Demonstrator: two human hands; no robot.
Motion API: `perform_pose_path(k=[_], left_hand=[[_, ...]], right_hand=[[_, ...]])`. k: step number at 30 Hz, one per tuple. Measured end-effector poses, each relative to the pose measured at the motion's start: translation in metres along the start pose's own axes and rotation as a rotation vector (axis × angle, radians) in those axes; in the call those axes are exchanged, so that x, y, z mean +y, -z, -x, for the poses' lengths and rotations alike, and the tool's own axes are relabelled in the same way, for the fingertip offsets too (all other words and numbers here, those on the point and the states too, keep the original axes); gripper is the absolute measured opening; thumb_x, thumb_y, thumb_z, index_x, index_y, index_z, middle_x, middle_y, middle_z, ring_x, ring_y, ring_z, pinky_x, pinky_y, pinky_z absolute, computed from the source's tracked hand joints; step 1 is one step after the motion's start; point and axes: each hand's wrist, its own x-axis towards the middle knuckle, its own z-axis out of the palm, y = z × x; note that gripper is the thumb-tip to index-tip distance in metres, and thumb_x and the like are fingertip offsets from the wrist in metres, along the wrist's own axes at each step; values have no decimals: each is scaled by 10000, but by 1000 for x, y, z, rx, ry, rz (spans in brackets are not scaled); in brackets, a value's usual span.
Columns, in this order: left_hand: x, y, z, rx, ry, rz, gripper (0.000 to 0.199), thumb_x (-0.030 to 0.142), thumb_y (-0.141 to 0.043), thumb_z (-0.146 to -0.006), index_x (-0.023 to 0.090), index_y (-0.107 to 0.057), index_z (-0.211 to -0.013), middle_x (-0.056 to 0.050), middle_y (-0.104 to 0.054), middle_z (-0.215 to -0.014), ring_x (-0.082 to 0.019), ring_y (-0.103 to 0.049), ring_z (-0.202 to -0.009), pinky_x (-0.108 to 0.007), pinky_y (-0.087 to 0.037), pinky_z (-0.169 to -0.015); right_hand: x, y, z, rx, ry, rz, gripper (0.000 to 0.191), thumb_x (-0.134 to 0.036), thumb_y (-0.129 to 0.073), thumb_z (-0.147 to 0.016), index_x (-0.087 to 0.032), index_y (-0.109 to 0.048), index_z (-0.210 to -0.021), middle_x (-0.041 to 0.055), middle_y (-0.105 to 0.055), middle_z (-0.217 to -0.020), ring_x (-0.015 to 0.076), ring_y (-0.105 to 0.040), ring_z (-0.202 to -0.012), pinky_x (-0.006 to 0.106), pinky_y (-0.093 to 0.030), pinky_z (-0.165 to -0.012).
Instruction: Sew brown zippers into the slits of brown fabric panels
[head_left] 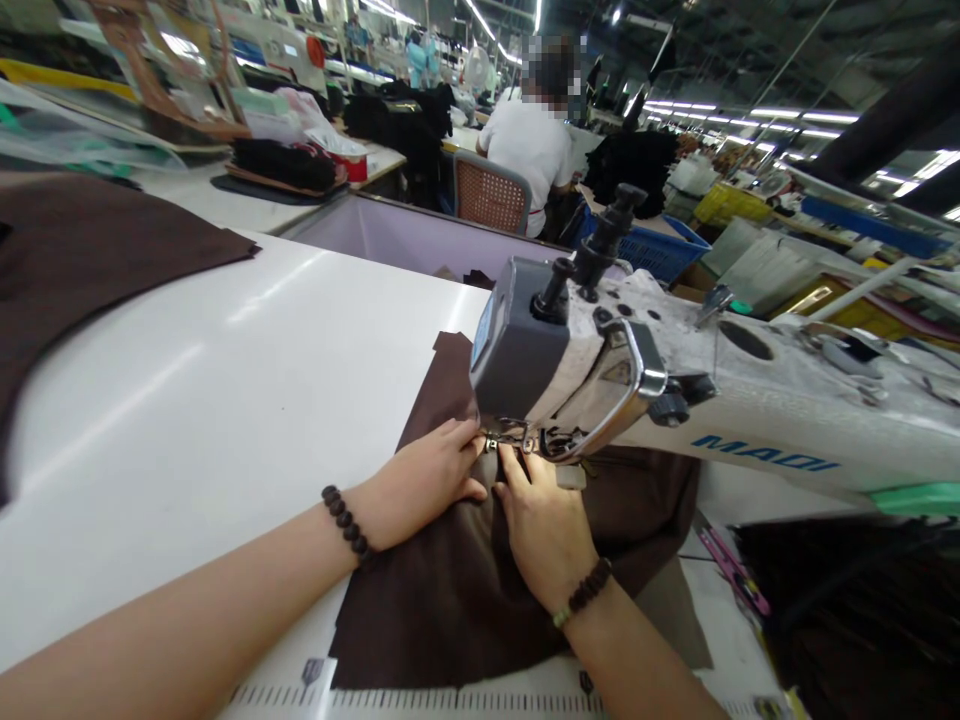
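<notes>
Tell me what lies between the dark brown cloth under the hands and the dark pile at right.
In the head view, a pink tool lies on the white table there, and a grey-brown flap shows beside the brown cloth.

Cloth [420,610] lies on my surface [225,400], running under the head of the sewing machine [525,350], whose arm comes in from the right. My left hand [431,470] is on the cloth just left of the needle area, my right hand [551,530] on it just before. Ruler strip [405,698] along near edge, partly under cloth. Cutter [733,570] right of cloth, fabric pile [862,600] right of that. Fabric panel [97,250] at left side. Trough [405,232] behind far edge; behind it, person [525,140] on chair [491,192], crate [652,250] to their right.
</notes>
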Motion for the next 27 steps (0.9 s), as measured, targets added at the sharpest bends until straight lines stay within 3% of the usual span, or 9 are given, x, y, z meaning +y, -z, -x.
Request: perform_pose_path(k=[7, 11, 13, 16, 18, 21, 23, 27], left_hand=[[-1, 2, 0, 12, 54, 134, 407, 360, -633, -786, 104, -546, -1090, -119, -542, -1130, -236, -490, -1113, -333, -386, -997], [-2, -2, 5, 39, 56, 147, 456, 365, -599, -816, 102, -502, -1175, -138, -510, -1202, -237, -450, -1190, -353, -352, -1040], [-4, -6, 18, 56, 35, 136, 491, 397, -580, -822, 108, -492, -1209, -144, -506, -1233, -238, -477, -1173, -358, -366, -1032], [-12, -11, 57, 91, -21, 141, 539, 488, -494, -844, 140, -477, -1256, -123, -498, -1281, -241, -493, -1168, -360, -388, -1021], [-19, -13, 90, 116, -44, 144, 564, 530, -431, -861, 162, -453, -1288, -91, -493, -1304, -239, -486, -1182, -351, -415, -998], [-28, -12, 133, 42, -21, 137, 552, 515, -470, -858, 265, -377, -1342, -14, -447, -1357, -214, -476, -1197, -335, -423, -982], [-31, -11, 152, 2, 13, 116, 571, 516, -482, -852, 303, -328, -1359, 7, -420, -1376, -200, -480, -1193, -350, -425, -970], [-31, -12, 168, -29, 70, 88, 560, 512, -443, -872, 294, -298, -1367, -3, -405, -1386, -207, -457, -1211, -405, -408, -966]], right_hand=[[0, -3, -4, 12, -7, -26, 406, -232, -395, -912, -189, -433, -1314, 121, -547, -1220, 271, -464, -1149, 507, -375, -952], [2, 9, 3, 5, 24, -150, 423, -184, -406, -899, -135, -420, -1318, 141, -474, -1303, 279, -404, -1224, 546, -320, -998], [8, 21, 20, -21, 96, -308, 391, -185, -383, -907, -117, -460, -1285, 133, -454, -1327, 247, -407, -1237, 493, -335, -1020], [27, 36, 60, -57, 209, -545, 342, -260, -364, -928, -155, -566, -1184, 80, -542, -1248, 164, -501, -1161, 331, -406, -1001], [42, 37, 87, 55, 187, -544, 336, -292, -362, -930, -174, -612, -1121, 60, -583, -1195, 154, -532, -1125, 317, -421, -991], [63, 21, 115, 296, 72, -314, 358, -292, -350, -929, -132, -603, -1127, 97, -562, -1216, 214, -494, -1168, 451, -368, -1027], [69, 2, 126, 302, 63, -181, 368, -269, -339, -931, -108, -569, -1170, 110, -536, -1246, 239, -469, -1190, 503, -358, -1020], [65, -28, 138, 280, 116, -76, 378, -226, -321, -929, -83, -509, -1225, 115, -498, -1286, 242, -443, -1210, 496, -390, -996]])
